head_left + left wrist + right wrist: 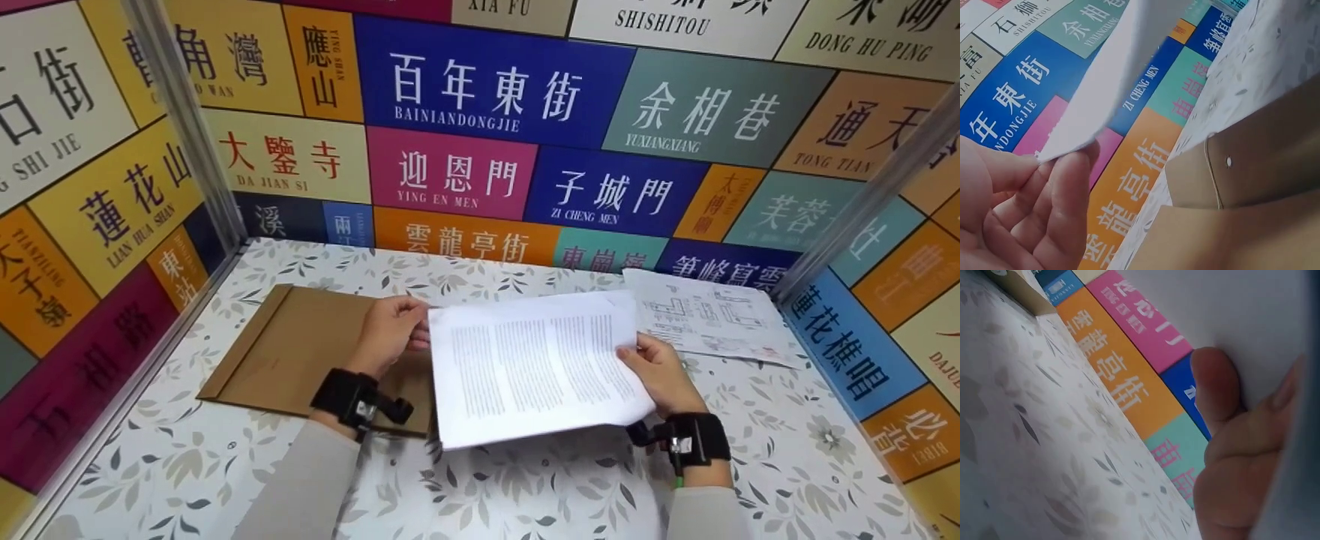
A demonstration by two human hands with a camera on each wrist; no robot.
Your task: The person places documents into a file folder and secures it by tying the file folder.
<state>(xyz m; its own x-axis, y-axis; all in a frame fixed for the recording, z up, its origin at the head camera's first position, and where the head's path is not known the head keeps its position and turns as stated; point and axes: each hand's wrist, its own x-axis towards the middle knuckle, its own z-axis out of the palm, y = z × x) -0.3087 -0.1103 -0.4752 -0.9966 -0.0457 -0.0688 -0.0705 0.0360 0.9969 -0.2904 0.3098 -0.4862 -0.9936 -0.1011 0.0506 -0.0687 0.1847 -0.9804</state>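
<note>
A stack of white printed paper (pixel 525 367) is held above the table, its text in columns facing me. My left hand (pixel 390 330) pinches its left edge between thumb and fingers; in the left wrist view that hand (pixel 1033 202) grips a corner of the paper (pixel 1100 84). On the opposite edge my right hand (pixel 664 371) holds the paper with the thumb on top, and the right wrist view has its fingers (pixel 1241 455) against the underside. A brown kraft paper envelope (pixel 300 352) lies beneath the left hand, partly hidden by hand and paper.
To the back right lies a white sheet with line drawings (pixel 705 319). The table (pixel 525 495) wears a leaf-patterned cover. Walls of coloured street-name panels (pixel 487 82) enclose it at the back and both sides. The envelope's string (pixel 1213 169) and a small hole show in the left wrist view.
</note>
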